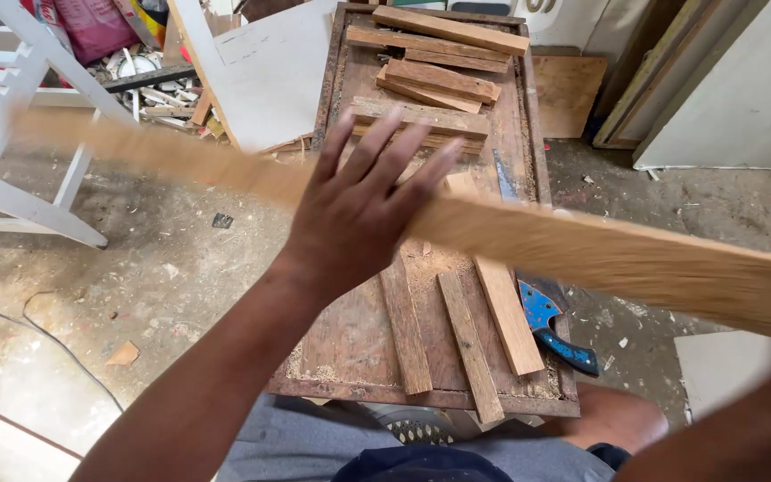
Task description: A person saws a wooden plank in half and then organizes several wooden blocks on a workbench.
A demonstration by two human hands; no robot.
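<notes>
The left hand (359, 210), fingers spread wide and gripping nothing, lies flat against a long, pale, motion-blurred wooden board (582, 250) crossing above the worn wooden work table (350, 348). The right hand is hidden; its grip cannot be told. Short reddish wood strips (470, 344) and a blue-handled handsaw (542, 312) lie on the table.

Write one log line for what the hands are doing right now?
left hand: open, on plank | right hand: hidden | plank: blurred, above bench | saw: on bench

Long pale-tan grained wooden plank (600, 254): blurred. Reddish-brown worn wooden bench (350, 330), sawdust-speckled. Short brown wood strips (470, 344) atop it. Bright blue saw handle (546, 312). White painted slatted frame (11, 116). Grey dusty concrete floor (153, 277).
</notes>
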